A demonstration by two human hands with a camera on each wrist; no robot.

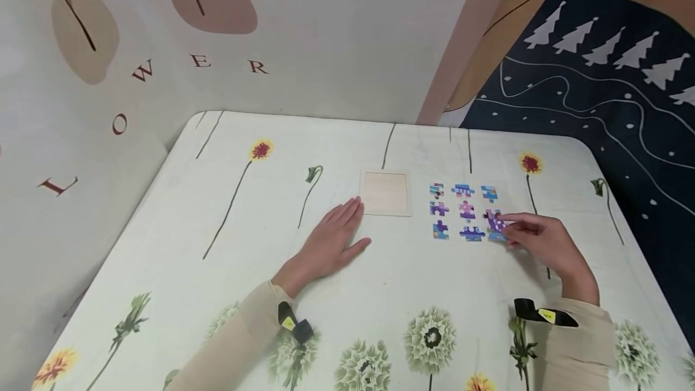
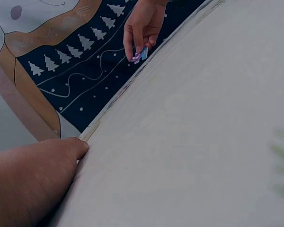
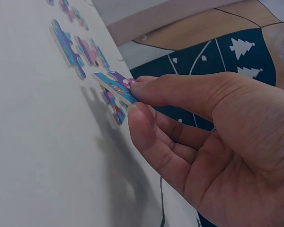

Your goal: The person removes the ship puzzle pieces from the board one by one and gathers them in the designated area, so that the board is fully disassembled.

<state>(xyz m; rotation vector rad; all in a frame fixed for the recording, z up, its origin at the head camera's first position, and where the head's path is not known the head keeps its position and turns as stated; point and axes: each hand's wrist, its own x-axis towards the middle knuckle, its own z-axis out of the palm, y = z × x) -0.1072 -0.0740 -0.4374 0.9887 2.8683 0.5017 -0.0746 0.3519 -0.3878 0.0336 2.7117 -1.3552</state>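
Note:
My right hand [image 1: 548, 246] pinches a purple and blue jigsaw puzzle piece [image 3: 116, 88] between thumb and index finger. The held piece is raised off the tabletop and tilted, and it partly covers another piece [image 3: 114, 106] in the right wrist view. More jigsaw pieces [image 1: 467, 210] lie spread in rows just left of that hand, in purple, pink and blue. My left hand [image 1: 331, 240] rests flat on the table with fingers straight, its fingertips at the left edge of a square wooden puzzle tray [image 1: 387, 216]. Only part of this hand [image 2: 33, 175] shows in the left wrist view.
A white cloth with printed flowers covers the table [image 1: 244, 294]. Behind it stands a pale wall [image 1: 336, 35] with lettering, and at the right a dark blue hanging [image 1: 575, 95] with white trees. Each sleeve carries a black wrist camera [image 1: 545, 314].

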